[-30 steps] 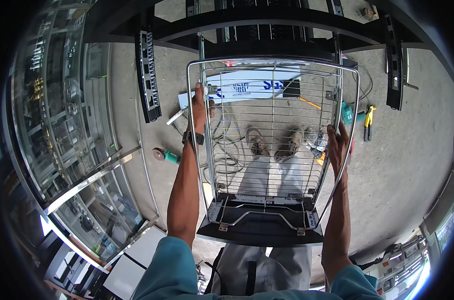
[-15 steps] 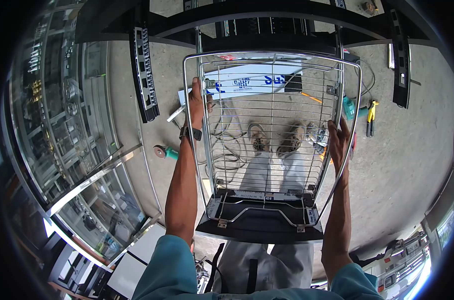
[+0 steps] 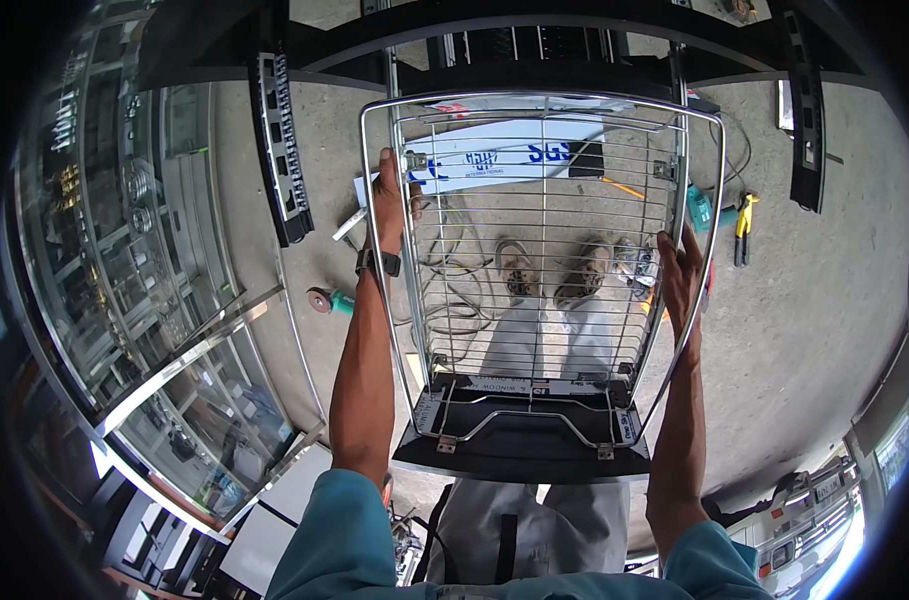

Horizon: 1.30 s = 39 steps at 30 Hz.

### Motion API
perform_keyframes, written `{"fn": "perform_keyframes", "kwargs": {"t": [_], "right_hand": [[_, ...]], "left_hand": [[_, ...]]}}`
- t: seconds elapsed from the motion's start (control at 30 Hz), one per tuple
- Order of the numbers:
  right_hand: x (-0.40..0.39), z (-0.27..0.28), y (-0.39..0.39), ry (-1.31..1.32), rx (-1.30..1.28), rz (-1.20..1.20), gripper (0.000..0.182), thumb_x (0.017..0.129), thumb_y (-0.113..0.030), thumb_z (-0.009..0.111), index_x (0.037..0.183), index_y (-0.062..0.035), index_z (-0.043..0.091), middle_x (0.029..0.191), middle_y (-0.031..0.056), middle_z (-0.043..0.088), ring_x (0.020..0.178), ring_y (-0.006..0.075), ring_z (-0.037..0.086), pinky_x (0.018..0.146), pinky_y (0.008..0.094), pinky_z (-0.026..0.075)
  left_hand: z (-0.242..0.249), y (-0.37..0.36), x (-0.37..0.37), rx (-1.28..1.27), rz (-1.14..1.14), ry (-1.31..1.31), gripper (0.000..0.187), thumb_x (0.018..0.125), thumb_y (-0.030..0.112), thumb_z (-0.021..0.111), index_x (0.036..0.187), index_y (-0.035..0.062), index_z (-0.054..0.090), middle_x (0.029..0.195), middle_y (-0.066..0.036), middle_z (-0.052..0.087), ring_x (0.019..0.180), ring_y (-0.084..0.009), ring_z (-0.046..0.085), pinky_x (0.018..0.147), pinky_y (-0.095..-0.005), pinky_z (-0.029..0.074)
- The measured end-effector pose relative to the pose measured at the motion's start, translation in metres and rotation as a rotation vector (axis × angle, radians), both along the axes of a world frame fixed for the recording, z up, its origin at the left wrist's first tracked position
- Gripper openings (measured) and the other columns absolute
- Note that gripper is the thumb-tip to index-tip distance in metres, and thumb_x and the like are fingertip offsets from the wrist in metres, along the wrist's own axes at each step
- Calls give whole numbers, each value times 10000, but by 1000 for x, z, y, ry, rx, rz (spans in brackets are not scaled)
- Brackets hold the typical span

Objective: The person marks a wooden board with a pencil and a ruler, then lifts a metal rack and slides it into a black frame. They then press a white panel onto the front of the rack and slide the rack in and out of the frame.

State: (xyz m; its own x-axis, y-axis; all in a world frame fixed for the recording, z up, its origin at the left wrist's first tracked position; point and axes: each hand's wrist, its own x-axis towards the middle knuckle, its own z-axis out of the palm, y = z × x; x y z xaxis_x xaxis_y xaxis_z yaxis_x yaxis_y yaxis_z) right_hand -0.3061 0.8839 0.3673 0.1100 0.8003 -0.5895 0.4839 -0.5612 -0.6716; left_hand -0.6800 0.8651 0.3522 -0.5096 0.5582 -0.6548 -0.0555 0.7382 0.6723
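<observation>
In front of me is a chrome wire basket (image 3: 544, 212) with a black front panel (image 3: 519, 455) at its near end, close to my legs. My left hand (image 3: 388, 198), with a watch on the wrist, is wrapped round the basket's left side, thumb pointing up. On the opposite side my right hand (image 3: 681, 268) grips the right edge with bent fingers, partly hidden by the outer wire. The basket's far end reaches the metal runners (image 3: 678, 85) beneath the black cabinet frame (image 3: 494, 78).
A blue-printed white board (image 3: 504, 160) lies on the concrete floor beyond my shoes (image 3: 582, 275). An angle grinder (image 3: 331, 301) is at left; yellow-handled pliers (image 3: 743, 230) and a teal power tool (image 3: 702, 208) are at right. A glass display case (image 3: 189, 400) stands along the left.
The basket's far end has shifted slightly left and away from me, and my left hand has moved with it. My right hand keeps nearly the same place.
</observation>
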Motion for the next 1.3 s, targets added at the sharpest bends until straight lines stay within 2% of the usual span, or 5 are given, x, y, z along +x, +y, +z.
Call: {"fn": "perform_keyframes", "kwargs": {"t": [0.73,0.8,0.97,1.13,1.3], "right_hand": [[6,7,-5,89,-48,7,524,876,-247,547,1290,28,382,649,-1,475,595,64,345,529,220,300],[4,3,-8,37,58,-67,272,848,-280,553,929,-20,548,554,68,446,522,122,404,500,304,380],[6,-5,-11,-23,93,-74,254,848,-269,565,893,-19,555,573,44,470,539,102,418,504,281,382],[-3,-3,-8,57,130,-103,399,860,-228,543,1169,21,509,538,15,429,480,78,317,445,258,285],[2,-9,-15,-30,167,-120,409,821,-268,587,1135,-7,552,560,35,408,539,92,345,493,269,328]], "left_hand": [[5,8,6,-156,88,-24,687,788,729,285,611,104,509,434,12,424,369,-93,430,375,-195,364],[6,8,7,-155,80,-10,684,791,727,284,610,106,509,438,14,425,374,-89,432,377,-192,363],[10,12,13,-69,96,-54,642,817,686,314,782,83,534,541,9,476,420,-71,439,398,-180,372],[11,9,3,-32,134,-47,601,838,641,361,822,69,543,524,-13,492,410,-91,464,385,-213,376],[4,7,-3,-2,65,-148,609,843,639,353,949,66,531,608,-24,501,447,-82,455,408,-212,388]]}}
